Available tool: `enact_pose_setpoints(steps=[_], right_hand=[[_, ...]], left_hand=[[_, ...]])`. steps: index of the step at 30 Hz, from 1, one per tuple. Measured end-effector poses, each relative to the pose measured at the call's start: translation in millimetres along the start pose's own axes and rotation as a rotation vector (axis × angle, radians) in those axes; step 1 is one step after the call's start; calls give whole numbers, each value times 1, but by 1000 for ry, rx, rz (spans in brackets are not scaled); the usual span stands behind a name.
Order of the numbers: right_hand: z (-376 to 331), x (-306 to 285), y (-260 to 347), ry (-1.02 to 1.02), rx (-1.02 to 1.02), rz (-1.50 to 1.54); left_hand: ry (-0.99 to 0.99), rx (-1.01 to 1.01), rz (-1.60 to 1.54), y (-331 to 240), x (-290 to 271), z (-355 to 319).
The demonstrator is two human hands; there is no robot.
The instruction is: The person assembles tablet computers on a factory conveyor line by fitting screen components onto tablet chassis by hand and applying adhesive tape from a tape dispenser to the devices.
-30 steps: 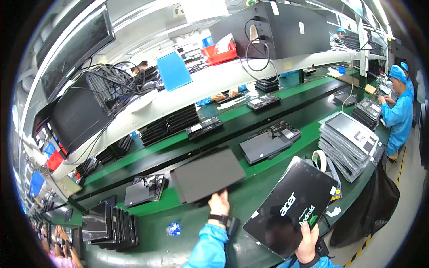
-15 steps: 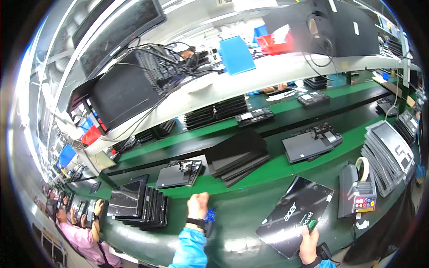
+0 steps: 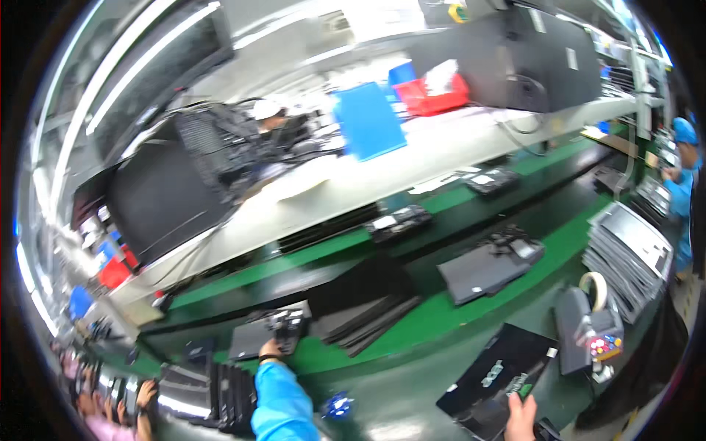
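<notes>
Reaching forward, the left hand [image 3: 269, 348] is touching the near edge of a dark laptop base [image 3: 268, 332] lying flat on the green tabletop [image 3: 441, 312], just left of a fanned stack of dark panels [image 3: 364, 305]; whether its grip is clenched cannot be told, fingers being hidden. The right hand [image 3: 521, 417] is grasping the near corner of a black laptop lid [image 3: 500, 375] lying flat, low right, beside a grey tape dispenser [image 3: 588, 327].

Bright overhead strip lights [image 3: 140, 81] glare white at upper left; the whole view is smeared by motion blur, and straight edges bow toward the dark rim.
</notes>
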State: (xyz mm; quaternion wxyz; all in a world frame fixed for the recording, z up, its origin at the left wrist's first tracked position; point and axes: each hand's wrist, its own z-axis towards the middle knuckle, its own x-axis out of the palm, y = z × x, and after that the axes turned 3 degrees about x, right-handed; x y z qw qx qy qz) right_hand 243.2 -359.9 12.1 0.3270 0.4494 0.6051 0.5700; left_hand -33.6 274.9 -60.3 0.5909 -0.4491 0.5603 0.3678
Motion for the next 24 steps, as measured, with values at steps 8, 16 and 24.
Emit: enact_pose_setpoints(steps=[8,16,24], right_hand=[[8,2,-7,-10,-17,-33],[74,35,-5,29,-110,548],[316,91,86,-374,-365,696]], left_hand=[[-757,149,-297,71,55,34],[-449,109,-234,27,-1,12],[-525,-88,-125,-2,-64,-27]])
